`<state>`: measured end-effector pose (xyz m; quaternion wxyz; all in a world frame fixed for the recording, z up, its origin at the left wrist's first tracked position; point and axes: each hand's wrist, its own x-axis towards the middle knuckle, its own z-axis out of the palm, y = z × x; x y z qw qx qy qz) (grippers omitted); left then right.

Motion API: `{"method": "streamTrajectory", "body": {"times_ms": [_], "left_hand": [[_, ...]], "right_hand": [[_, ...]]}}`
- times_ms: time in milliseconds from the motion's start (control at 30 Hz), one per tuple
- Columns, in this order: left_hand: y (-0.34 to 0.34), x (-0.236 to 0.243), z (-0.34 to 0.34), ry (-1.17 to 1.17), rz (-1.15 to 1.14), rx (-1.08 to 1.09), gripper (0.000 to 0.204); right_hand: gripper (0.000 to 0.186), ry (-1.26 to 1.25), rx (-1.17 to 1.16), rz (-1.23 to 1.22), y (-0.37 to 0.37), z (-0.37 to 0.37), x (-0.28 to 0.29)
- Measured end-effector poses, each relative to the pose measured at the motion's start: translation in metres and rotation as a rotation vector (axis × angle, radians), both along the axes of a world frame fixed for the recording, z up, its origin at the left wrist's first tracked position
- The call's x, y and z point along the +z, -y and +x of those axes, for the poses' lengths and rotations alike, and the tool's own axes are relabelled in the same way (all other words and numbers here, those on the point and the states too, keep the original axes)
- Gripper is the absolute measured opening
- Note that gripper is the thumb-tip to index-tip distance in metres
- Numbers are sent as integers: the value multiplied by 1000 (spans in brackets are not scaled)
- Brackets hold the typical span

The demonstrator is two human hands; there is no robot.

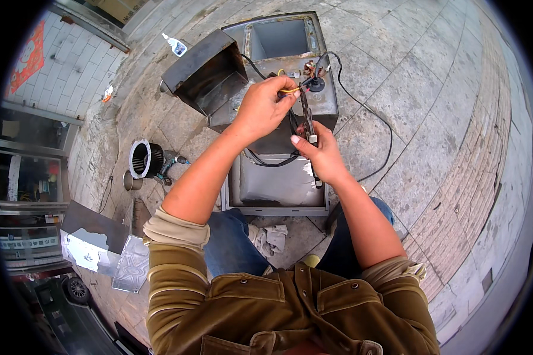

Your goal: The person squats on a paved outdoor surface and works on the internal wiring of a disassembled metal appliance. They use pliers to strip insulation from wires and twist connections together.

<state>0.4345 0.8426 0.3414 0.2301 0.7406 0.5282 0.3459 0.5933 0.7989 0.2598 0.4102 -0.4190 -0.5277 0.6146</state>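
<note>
Over a worn sheet-metal appliance housing (231, 122), my left hand (264, 105) is closed, its thumb and fingers pinching a thin yellow wire (288, 90). My right hand (322, 152) grips a long, narrow dark bar (307, 112) with a pale block on it; its exact kind is unclear. The bar's upper end comes close to the wire and my left fingertips. Just beyond stand a round black fitting (316, 84) and a small bunch of wires (310, 69) on the housing. A black cable (370, 109) loops out to the right.
Below the housing lies a shallow metal panel (272, 183), between my knees. To the left are a black fan wheel (146, 159), a teal power drill (170, 163) and sheet-metal pieces (130, 263). A spray bottle (175, 45) stands farther off; a grey rag (272, 238) lies near my feet.
</note>
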Motion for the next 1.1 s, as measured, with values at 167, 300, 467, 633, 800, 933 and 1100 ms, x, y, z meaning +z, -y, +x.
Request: {"method": "streamTrajectory", "body": {"times_ms": [167,300,467,633,800,933,1100], "left_hand": [[0,3,-4,32,-64,-16,19],[-3,15,-9,-52,-130,-136,25],[-6,19,-13,-101,-207,-108,28],[-2,12,-14,-114,-101,104,33],[-5,15,-32,-166,23,-115,17],[-4,13,-56,-826,301,-310,34],[-4,2,-56,-1080,456,-301,32]], "right_hand": [[38,183,-68,124,0,-2,2],[37,228,-92,145,1,2,11],[37,277,-128,188,2,0,13],[39,289,-480,314,-4,0,11],[22,-979,-430,-364,-23,39,-4],[28,-870,-344,-366,-11,22,8],[31,-804,-238,-327,-13,14,-5]]}}
